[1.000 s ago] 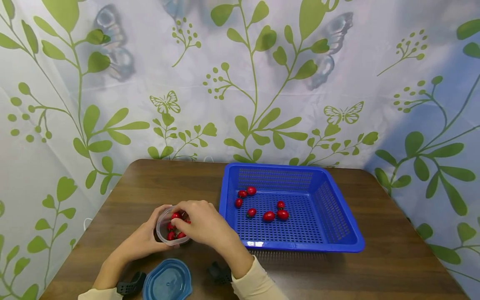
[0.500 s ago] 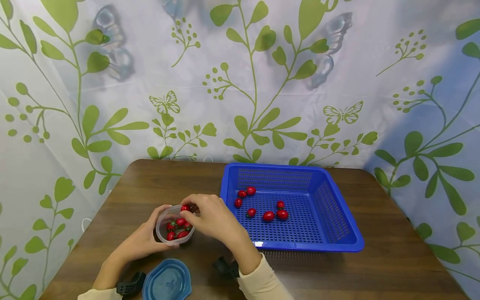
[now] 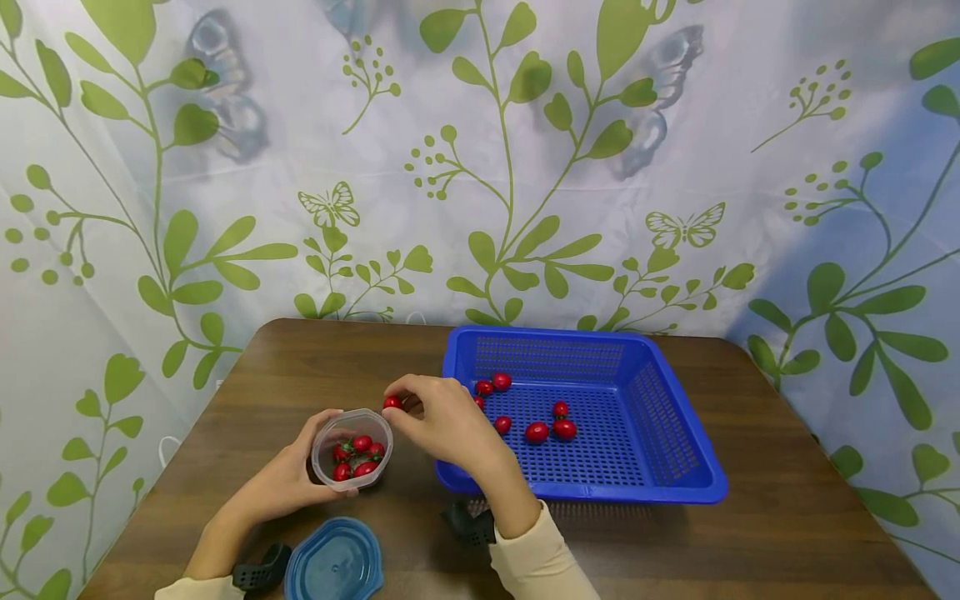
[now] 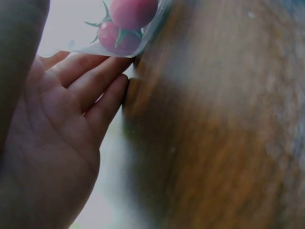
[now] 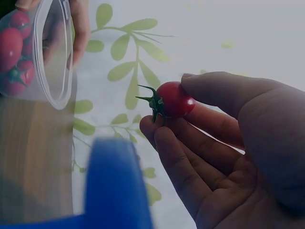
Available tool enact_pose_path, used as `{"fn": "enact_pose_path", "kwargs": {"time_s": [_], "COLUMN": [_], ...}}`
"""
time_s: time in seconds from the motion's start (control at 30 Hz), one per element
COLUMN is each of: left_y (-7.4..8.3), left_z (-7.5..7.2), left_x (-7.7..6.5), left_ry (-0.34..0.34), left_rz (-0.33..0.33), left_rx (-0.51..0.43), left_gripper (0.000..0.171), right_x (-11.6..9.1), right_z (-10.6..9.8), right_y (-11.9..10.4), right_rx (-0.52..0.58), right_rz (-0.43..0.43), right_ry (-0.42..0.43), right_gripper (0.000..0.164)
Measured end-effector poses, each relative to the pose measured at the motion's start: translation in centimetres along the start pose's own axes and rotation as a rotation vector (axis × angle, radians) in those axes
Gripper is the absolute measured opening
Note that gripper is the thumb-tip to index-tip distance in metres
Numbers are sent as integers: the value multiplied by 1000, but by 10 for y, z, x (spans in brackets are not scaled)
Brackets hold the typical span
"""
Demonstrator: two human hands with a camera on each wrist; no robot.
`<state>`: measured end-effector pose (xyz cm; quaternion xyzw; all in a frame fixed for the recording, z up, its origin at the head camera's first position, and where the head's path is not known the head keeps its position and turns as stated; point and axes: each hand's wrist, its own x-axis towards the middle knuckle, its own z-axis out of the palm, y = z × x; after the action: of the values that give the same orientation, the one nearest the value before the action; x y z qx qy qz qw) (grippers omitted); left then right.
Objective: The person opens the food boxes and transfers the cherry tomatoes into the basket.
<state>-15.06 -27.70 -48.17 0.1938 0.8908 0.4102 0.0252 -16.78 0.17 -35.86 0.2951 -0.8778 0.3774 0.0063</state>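
My left hand (image 3: 288, 473) grips a clear plastic container (image 3: 321, 446) round its side, left of the basket. Several red cherry tomatoes (image 3: 362, 444) lie inside it. In the left wrist view, fingers (image 4: 93, 86) lie against the container's wall, with tomatoes showing through it. Between thumb and fingertips, my right hand (image 3: 450, 417) pinches one cherry tomato (image 5: 175, 99), its green calyx facing away from the palm. That tomato is in the air, between the container and the blue basket (image 3: 600, 492). More cherry tomatoes (image 3: 536, 432) are scattered on the basket's floor.
A blue lid (image 3: 333, 562) lies on the wooden table (image 3: 780, 500) near the front, below the container. The basket's raised left rim stands beside my right hand. Behind the table hangs a leaf-patterned cloth (image 3: 540, 167).
The right hand has come up out of the container with a cherry tomato and moved right towards the basket. The left hand and container have stayed in place.
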Motion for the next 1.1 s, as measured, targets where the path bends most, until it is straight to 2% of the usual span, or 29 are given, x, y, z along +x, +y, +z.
{"fn": "enact_pose_path", "kwargs": {"time_s": [0.37,0.6,1.1], "left_y": [0,-2,-2], "left_z": [0,1,0], "left_x": [1,2,1], "left_ry": [-14,-7,0], "left_rz": [-2,-2,14], "left_rx": [-20,0,23], "left_gripper": [107,108,111], "right_x": [-4,-7,-17], "right_z": [-14,-25,-51], "right_y": [10,14,31], "right_rx": [42,53,77], "right_rz": [38,71,124], "right_ry": [4,17,114], "right_gripper": [16,17,17]}}
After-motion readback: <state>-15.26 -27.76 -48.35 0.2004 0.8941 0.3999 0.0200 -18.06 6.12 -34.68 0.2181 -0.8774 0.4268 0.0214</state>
